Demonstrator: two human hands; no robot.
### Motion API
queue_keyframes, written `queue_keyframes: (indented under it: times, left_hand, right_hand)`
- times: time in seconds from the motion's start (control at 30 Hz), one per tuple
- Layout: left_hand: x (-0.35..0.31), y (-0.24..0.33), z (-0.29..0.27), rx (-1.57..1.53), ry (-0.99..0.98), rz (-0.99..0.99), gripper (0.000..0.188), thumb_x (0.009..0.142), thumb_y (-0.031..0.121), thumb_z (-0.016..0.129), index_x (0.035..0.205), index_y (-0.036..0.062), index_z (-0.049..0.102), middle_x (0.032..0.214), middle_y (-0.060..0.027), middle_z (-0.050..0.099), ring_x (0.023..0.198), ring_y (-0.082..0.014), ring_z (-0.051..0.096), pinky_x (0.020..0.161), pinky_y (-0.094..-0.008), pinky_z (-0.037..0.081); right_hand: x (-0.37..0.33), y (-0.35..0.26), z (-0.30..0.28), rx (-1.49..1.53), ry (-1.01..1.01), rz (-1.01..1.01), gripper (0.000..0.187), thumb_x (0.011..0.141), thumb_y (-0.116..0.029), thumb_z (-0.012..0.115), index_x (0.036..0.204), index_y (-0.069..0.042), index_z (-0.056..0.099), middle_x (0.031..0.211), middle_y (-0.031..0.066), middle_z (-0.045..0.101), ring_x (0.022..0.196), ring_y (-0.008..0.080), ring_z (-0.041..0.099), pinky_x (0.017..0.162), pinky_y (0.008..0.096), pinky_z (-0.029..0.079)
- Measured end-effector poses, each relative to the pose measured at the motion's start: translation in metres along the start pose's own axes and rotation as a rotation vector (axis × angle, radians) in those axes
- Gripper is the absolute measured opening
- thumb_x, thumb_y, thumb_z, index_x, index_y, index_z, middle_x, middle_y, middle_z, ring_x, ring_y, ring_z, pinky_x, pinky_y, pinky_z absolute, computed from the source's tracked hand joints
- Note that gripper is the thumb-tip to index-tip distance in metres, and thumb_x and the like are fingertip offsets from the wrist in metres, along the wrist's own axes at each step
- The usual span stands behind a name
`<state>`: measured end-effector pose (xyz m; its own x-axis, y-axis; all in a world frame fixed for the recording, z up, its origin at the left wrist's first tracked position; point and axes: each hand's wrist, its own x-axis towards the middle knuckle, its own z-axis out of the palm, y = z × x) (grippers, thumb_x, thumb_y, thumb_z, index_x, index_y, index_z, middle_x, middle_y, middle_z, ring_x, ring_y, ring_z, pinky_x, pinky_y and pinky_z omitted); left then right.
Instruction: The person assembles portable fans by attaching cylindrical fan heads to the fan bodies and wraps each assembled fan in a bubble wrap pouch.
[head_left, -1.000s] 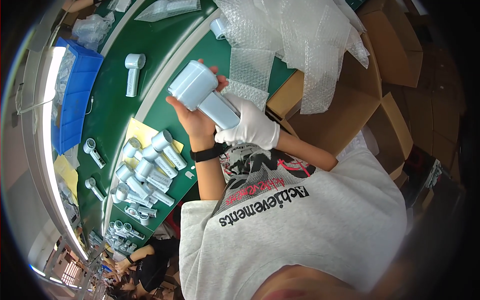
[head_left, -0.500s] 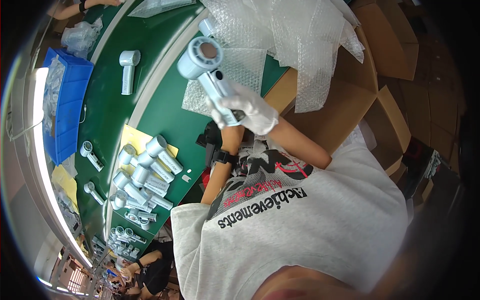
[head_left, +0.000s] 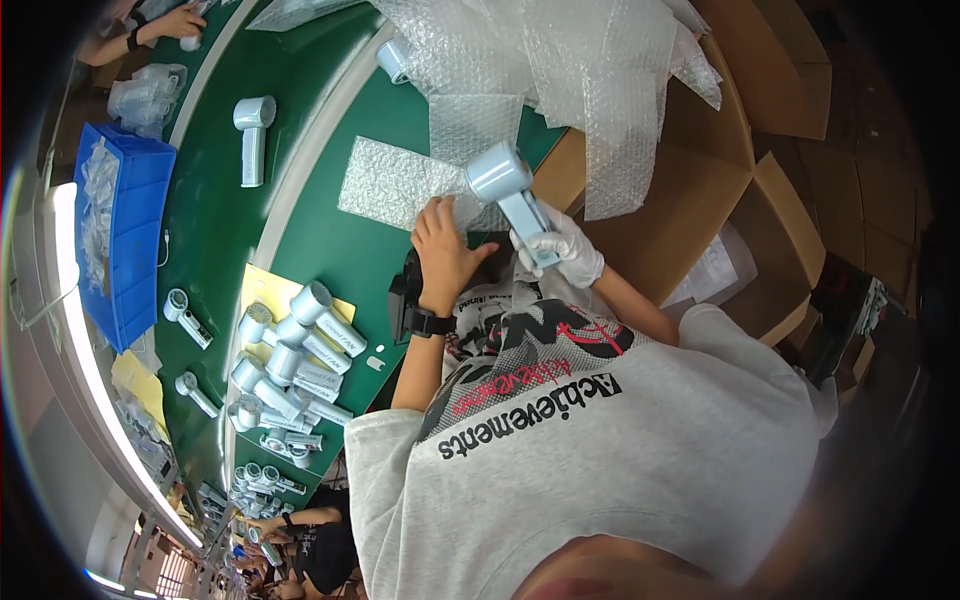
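Note:
A pale blue handheld fan [head_left: 497, 175] is held by its handle in my right hand [head_left: 572, 250], which wears a white glove. The fan head is tilted up and left, over the edge of the bubble wrap. My bare left hand [head_left: 445, 245], with a black band on its wrist, has its fingers stretched and its thumb apart. Its fingertips reach the near edge of a flat bubble-wrap piece [head_left: 385, 185] on the green table [head_left: 310, 225]. Whether they pinch the wrap is unclear.
Several more fans [head_left: 300, 365] lie piled on yellow paper at the left. A lone fan [head_left: 253, 140] rests beyond the pale rail. Bubble-wrap sheets [head_left: 560, 70] hang over an open cardboard box [head_left: 690, 190] at the right. A blue bin [head_left: 140, 230] stands far left; other people work nearby.
My right hand has moved right and slightly down with the fan, turning the fan head. My left hand has come up from behind the handle onto the bubble-wrap edge.

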<state>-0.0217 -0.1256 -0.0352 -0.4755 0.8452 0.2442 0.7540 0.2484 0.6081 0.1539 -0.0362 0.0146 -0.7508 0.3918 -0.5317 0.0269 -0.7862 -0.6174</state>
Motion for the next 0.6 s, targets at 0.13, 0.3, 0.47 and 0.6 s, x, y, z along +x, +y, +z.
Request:
queue_keyframes:
  times: [0.13,0.3,0.47,0.6]
  left_hand:
    - [0.004,-0.025,-0.018,-0.124,-0.153,-0.067,0.024,0.076,0.006,0.06,0.098,-0.0026,0.053,0.079,-0.0083,0.059,0.067,-0.0241,0.056,0.063,-0.0325,0.046]
    - [0.05,-0.051,-0.083,-1.226,0.231,-0.845,0.019,0.082,0.003,0.056,0.101,-0.0023,0.054,0.09,-0.0054,0.06,0.073,-0.0104,0.055,0.062,-0.0233,0.043]
    - [0.055,-0.123,-0.07,-0.325,0.224,-0.663,0.029,0.075,0.003,0.062,0.101,-0.0015,0.052,0.088,-0.0092,0.058,0.076,-0.0211,0.055,0.065,-0.0318,0.043]
    - [0.05,-0.073,-0.052,0.232,0.243,-0.053,0.038,0.068,0.005,0.066,0.102,-0.0011,0.051,0.093,-0.018,0.052,0.089,-0.0358,0.047,0.078,-0.0429,0.039]
  right_hand:
    - [0.009,-0.031,0.014,-0.062,0.061,-0.11,0.05,0.069,-0.021,0.06,0.111,-0.002,0.044,0.081,0.0072,0.053,0.054,0.0148,0.053,0.045,0.024,0.042]
    - [0.011,-0.043,0.012,-0.094,0.129,-0.166,0.047,0.069,-0.02,0.061,0.109,0.0,0.046,0.076,0.0068,0.054,0.055,0.014,0.053,0.047,0.0245,0.043]
    - [0.011,-0.036,0.021,-0.223,0.137,-0.01,0.042,0.07,-0.02,0.061,0.105,0.0,0.048,0.071,0.0066,0.054,0.055,0.0131,0.053,0.05,0.0251,0.045]
    - [0.016,-0.022,0.019,-0.242,0.143,0.003,0.04,0.072,-0.019,0.06,0.105,0.001,0.047,0.072,0.0071,0.055,0.056,0.0132,0.054,0.051,0.0252,0.045]
